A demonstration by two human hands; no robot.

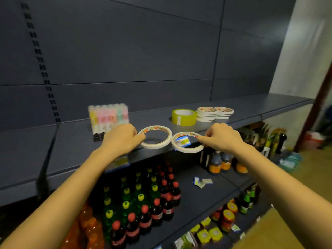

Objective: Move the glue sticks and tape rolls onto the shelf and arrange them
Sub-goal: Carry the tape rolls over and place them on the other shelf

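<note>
Two thin white tape rings with wide open centres and a printed orange-and-green label strip on their upper faces sit at mid frame, side by side and almost touching. The left hand (124, 137) pinches the left tape ring (156, 146) at its left rim, fingers curled over the band; this ring lies low over the front strip of the shelf (71, 144), though whether it rests on it or is just lifted cannot be told. The right hand (222, 137) pinches the right tape ring (186, 149) at its right rim between thumb and fingertips, and this ring hangs at the shelf's front edge, its lower part in front of the lip; a blue and yellow tag shows through its hole. Behind the left hand stands a pack of glue sticks (108, 117), upright, in pastel yellow, pink and green with black bases. Up and right of the rings lies a yellow tape roll (184, 117), and just beside it two low stacks of flat white rolls, one (206, 115) touching the other (224, 113). The shelf stays bare to the far left and along its right end, and the dark back panel (125, 51) closes it behind. Below the front edge, bottles (140, 198) crowd the lower shelf (206, 194)
</note>
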